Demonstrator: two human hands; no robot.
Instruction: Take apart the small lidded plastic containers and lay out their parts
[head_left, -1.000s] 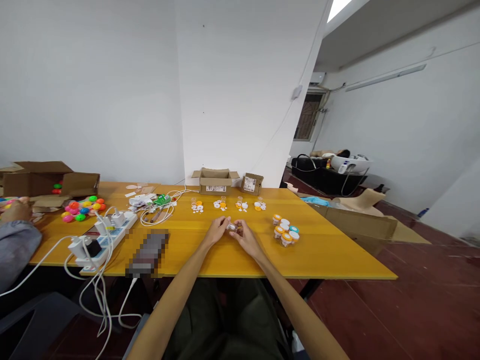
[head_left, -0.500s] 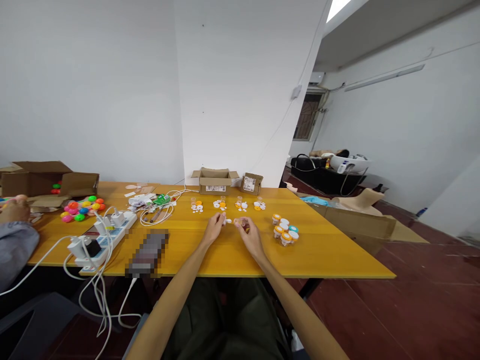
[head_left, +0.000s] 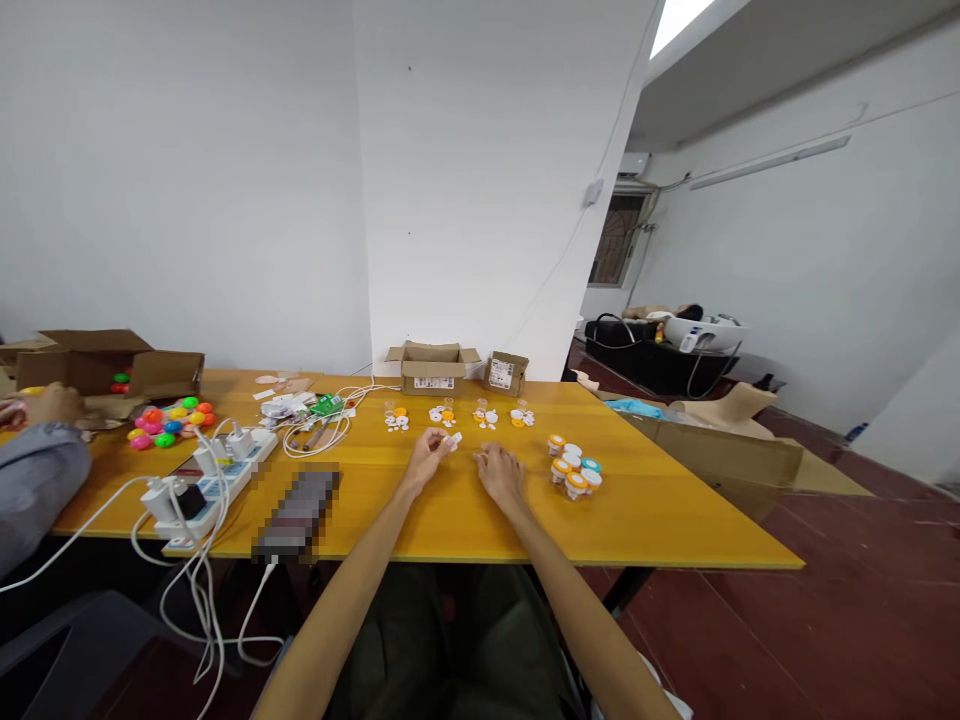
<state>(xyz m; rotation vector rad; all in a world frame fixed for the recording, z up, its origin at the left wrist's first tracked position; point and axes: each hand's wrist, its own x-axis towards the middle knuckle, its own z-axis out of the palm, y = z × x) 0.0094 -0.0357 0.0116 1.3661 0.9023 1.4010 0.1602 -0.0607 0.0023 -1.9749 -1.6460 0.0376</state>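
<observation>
At frame centre, the left hand (head_left: 424,452) pinches a small white piece (head_left: 453,439); the right hand (head_left: 498,470) rests curled on the table (head_left: 675,520), its contents unclear. Capped jars (head_left: 574,463) cluster right, seemingly finished; loose parts (head_left: 457,413) in four piles remain.

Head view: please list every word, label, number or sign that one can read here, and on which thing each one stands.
No text can be read as words.
Larger cardboard box: white label with dark marks, too small to read.
Smaller cardboard box: white label, print too blurred.
Green packet near the cables: no legible print.
Pixelated item on the yellow table: deliberately blurred, nothing to read.
Small white piece in the left hand: no marking visible.
</observation>
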